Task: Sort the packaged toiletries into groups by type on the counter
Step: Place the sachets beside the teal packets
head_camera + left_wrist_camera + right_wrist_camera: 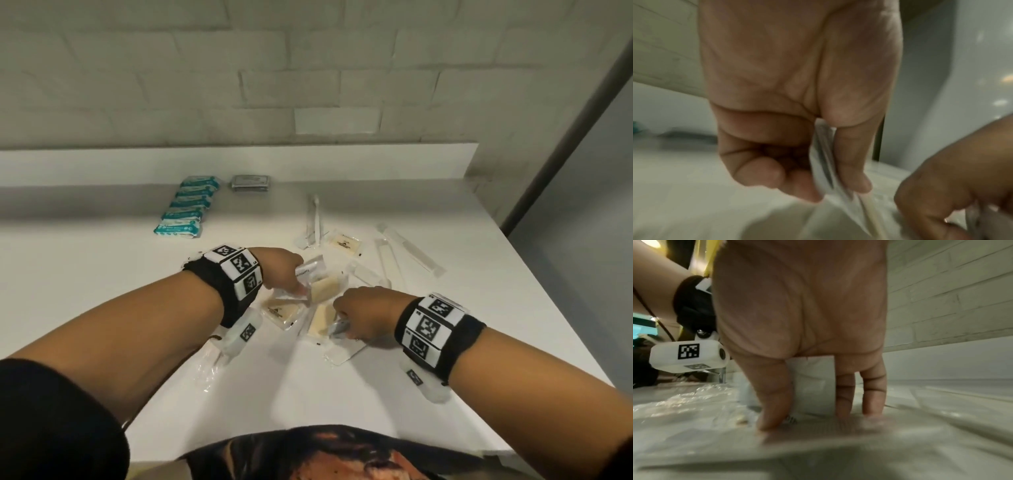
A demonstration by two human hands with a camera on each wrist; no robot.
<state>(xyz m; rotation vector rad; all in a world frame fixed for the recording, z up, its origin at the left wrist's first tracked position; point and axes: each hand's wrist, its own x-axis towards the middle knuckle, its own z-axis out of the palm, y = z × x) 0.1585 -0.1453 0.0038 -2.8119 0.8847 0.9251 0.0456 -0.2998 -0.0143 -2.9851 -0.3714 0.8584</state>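
White counter [102, 308] carries everything, and places here are given from the loose heap of clear packets [308, 305] near its middle. Far left of and behind the heap stand six teal-and-white wipe packs [186, 205] in one row running away from the viewer, each touching the next. Just right of that row's far end lies one small stack of grey sachets [250, 182]. The left hand [281, 270] comes onto the heap from the left, its fingers curled and its thumb pinching one clear wrapped toothbrush packet [823, 164]; printed lettering shows on it in the head view. In the heap itself at least three cream soap packets [325, 289] overlap one another. The right hand [368, 313] is on the heap's right edge, fingers bent down onto the plastic; in its wrist view a white folded packet [812, 386] stands behind the thumb and fingers, yet whether it is actually gripped I cannot tell. Behind the heap lie two long clear toothbrush sleeves [315, 219] side by side, then one separate cream soap packet [346, 244], and to the right three more long clear sleeves [411, 251].
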